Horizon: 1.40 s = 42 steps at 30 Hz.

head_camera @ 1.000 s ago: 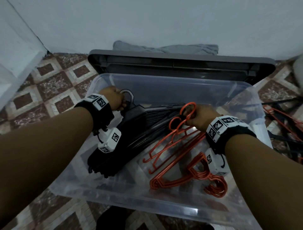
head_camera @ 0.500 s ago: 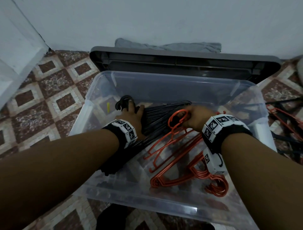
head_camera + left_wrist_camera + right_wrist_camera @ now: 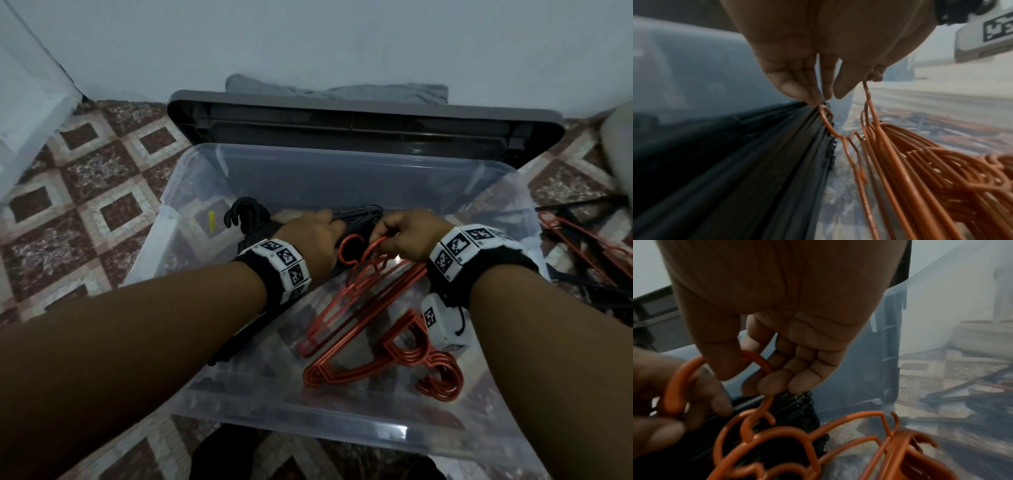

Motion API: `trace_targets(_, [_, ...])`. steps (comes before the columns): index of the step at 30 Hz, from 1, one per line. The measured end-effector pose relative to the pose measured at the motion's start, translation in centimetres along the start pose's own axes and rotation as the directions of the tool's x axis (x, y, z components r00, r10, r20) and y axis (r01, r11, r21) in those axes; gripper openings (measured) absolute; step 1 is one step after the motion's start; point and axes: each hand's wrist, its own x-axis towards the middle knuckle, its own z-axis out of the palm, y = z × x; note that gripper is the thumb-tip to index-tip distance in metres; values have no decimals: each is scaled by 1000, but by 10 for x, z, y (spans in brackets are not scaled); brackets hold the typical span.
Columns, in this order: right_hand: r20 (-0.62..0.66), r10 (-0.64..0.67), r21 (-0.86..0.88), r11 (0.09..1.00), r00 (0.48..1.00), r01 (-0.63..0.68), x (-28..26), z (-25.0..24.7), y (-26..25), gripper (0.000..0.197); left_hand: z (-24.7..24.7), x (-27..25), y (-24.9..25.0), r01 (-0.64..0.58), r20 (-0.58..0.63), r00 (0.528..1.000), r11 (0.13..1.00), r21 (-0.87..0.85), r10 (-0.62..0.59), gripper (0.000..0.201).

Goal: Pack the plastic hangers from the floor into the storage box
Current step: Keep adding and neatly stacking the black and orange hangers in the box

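One clear storage box (image 3: 164,236) holds one black hanger stack (image 3: 356,216) at ten o'clock and two orange hanger bundles (image 3: 359,308). The right hand (image 3: 414,236) pinches an orange hook; the left hand (image 3: 308,240) touches another with straight fingers. More hangers (image 3: 589,253) litter the floor at three o'clock; the lid (image 3: 342,116) lies at twelve.

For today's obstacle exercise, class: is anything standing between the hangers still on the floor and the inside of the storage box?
Nothing visible does. The storage box is open, its lid lying behind it. The floor hangers lie just outside its right wall. Both hands are busy inside with orange hangers.
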Motion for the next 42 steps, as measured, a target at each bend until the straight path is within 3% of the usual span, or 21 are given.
trace_targets(2, [17,12,17,1000,1000,-12,-3,-8,-3,12,7,7,6,-66,38,997,996,-52,68,32])
trace_targets(4, [5,5,29,1000,1000,-5,-5,-20,-6,13,13,15,9,-146,108,983,989,-18,147,39])
trace_targets(8, [-53,-42,61,997,998,45,-5,-47,-14,16,31,12,10,-300,213,943,930,212,255,71])
trace_targets(9, [-50,-55,56,997,997,58,-5,-52,-16,17,36,7,11,-317,216,941,904,286,261,71])
trace_targets(12, [-25,-85,57,995,996,86,-5,-62,-23,19,43,-4,13,-366,233,927,843,395,294,41])
trace_targets(15, [24,-108,58,993,994,106,-10,-74,-37,21,31,-8,14,-398,160,917,801,448,367,24])
trace_targets(19, [3,-165,-32,986,986,165,-32,-96,-72,14,-7,-11,16,-451,58,877,773,447,478,26])
trace_targets(23, [-151,-245,-112,967,958,230,-83,-138,-115,7,-69,-10,30,-519,115,854,808,279,508,28])
trace_targets(25, [-291,-293,-155,954,911,257,-114,-158,-131,10,-102,-18,38,-487,59,871,837,250,488,27])
trace_targets(30, [-648,-278,-156,960,709,234,-185,-178,-156,20,-173,-58,38,-363,-70,923,915,177,379,22])
trace_targets(33, [-747,-180,-97,982,639,164,-215,-174,-154,23,-199,-87,28,-236,-96,967,971,29,238,32])
trace_targets(36, [-845,-65,-25,996,530,83,-230,-164,-146,26,-212,-112,21,-77,-75,994,996,35,80,20])
trace_targets(39, [-915,29,54,997,403,51,-234,-144,-132,30,-222,-132,20,33,-179,983,999,-24,-37,8])
trace_targets(42, [-932,91,129,988,351,87,-232,-129,-118,30,-224,-144,20,88,-299,949,994,-66,-104,4])
